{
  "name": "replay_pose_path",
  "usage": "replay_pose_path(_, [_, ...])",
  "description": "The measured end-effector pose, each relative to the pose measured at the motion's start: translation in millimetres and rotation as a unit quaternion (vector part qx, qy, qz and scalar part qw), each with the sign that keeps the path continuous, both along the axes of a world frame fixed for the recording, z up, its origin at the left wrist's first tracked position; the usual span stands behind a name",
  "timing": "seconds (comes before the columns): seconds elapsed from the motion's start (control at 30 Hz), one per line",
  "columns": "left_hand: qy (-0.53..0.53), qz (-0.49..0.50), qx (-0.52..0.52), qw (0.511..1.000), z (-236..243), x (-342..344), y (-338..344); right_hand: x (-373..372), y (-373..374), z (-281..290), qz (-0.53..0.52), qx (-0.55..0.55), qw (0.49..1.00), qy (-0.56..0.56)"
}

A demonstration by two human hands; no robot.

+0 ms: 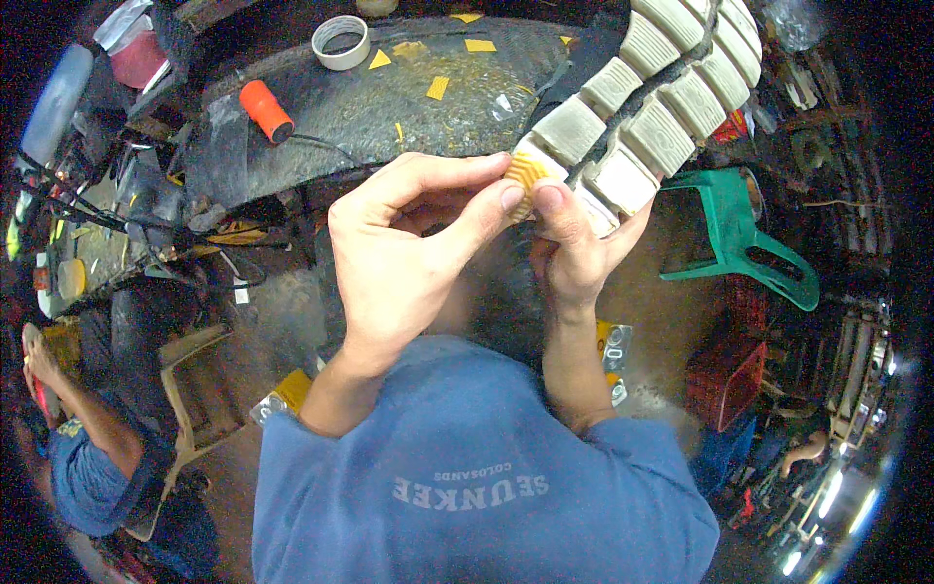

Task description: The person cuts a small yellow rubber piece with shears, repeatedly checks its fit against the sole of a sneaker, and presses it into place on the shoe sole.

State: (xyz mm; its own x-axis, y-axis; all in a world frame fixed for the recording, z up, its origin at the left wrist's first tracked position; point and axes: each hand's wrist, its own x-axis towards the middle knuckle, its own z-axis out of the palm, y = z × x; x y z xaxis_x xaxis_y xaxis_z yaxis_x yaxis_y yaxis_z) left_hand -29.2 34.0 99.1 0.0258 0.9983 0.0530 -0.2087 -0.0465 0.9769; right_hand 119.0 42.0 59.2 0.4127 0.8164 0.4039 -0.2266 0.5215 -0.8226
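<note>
A shoe [657,138] with a thick cream sole cut into ribbed blocks is held up, sole toward me, and reaches to the upper right. Part of its dark upper shows behind the sole. A small yellow ribbed piece [528,171] lies against the near end of the sole. My left hand [394,248] is closed, pinching that piece between thumb and forefinger. My right hand [582,255] grips the near end of the shoe, its thumb close against the yellow piece. The right hand's other fingers are mostly hidden behind the shoe.
On the dark worktop [341,102] ahead lie a tape roll [341,44], an orange cylinder [266,111] with a cord and several yellow scraps [438,88]. A green plastic chair [725,229] and a red crate [725,384] stand right. Another person [97,457] sits at left.
</note>
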Motion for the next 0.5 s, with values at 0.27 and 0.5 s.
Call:
replay_pose_path(0.27, [-0.037,-0.017,0.123,0.992,-20.5,6.3,0.4,-1.5,-5.4,-8.5,0.047,-0.016,0.991,0.126])
replay_pose_path(0.5, [0.022,0.018,0.194,0.981,-35.4,5.2,-3.9,-3.2,-10.9,-18.8,0.087,-0.053,0.984,0.147])
